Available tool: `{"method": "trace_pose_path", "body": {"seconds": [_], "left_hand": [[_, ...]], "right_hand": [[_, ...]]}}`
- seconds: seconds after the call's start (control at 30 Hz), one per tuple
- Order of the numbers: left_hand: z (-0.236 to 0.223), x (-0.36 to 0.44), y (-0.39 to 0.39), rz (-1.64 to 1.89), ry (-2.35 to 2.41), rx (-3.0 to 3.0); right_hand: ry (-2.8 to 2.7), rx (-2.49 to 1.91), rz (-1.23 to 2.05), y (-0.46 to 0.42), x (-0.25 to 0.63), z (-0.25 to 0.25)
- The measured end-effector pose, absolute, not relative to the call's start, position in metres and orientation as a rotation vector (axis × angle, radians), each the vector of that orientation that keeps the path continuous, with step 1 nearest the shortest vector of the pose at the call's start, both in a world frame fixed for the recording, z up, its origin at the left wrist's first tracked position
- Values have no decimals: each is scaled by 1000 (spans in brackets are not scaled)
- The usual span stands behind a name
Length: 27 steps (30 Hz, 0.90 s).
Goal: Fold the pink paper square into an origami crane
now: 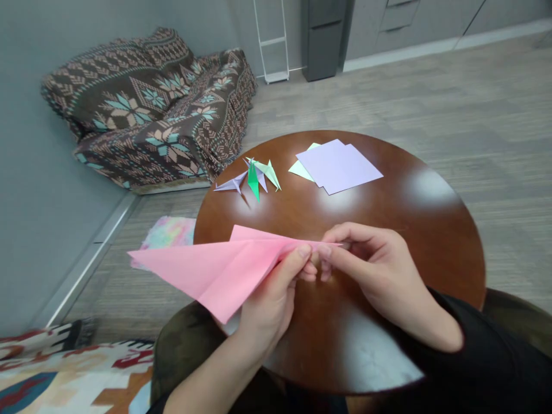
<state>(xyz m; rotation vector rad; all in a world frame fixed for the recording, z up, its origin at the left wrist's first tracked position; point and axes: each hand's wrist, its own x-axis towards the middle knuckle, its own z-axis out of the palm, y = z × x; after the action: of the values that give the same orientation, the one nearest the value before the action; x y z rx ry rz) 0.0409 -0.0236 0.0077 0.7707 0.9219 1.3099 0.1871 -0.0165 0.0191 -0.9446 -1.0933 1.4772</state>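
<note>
A folded pink paper (215, 267) is held above the round brown table (431, 230), its long point reaching left past the table edge. My left hand (271, 299) pinches the paper's right end from below, fingers closed on it. My right hand (375, 270) pinches the same tip from the right, thumb and fingers pressed together on the paper. Both hands meet at the paper's corner near the table's middle.
Folded paper figures in lilac, green and pale green (254, 175) lie at the table's far left. A stack of lilac sheets (340, 167) over a pale green sheet lies at the far middle. A patterned blanket-covered seat (159, 109) stands by the wall; a colourful cloth (170, 233) lies on the floor.
</note>
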Motion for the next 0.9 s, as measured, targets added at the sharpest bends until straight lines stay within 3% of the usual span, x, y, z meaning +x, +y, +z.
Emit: {"method": "trace_pose_path", "body": {"seconds": [0.3,0.9], "left_hand": [[8,37,-21,1497,980,690],[6,38,-24,1435,933,819]], "right_hand": [[-1064,-981,1465,-17,188,11],[-1183,-989,1464,-18,189,18]]}}
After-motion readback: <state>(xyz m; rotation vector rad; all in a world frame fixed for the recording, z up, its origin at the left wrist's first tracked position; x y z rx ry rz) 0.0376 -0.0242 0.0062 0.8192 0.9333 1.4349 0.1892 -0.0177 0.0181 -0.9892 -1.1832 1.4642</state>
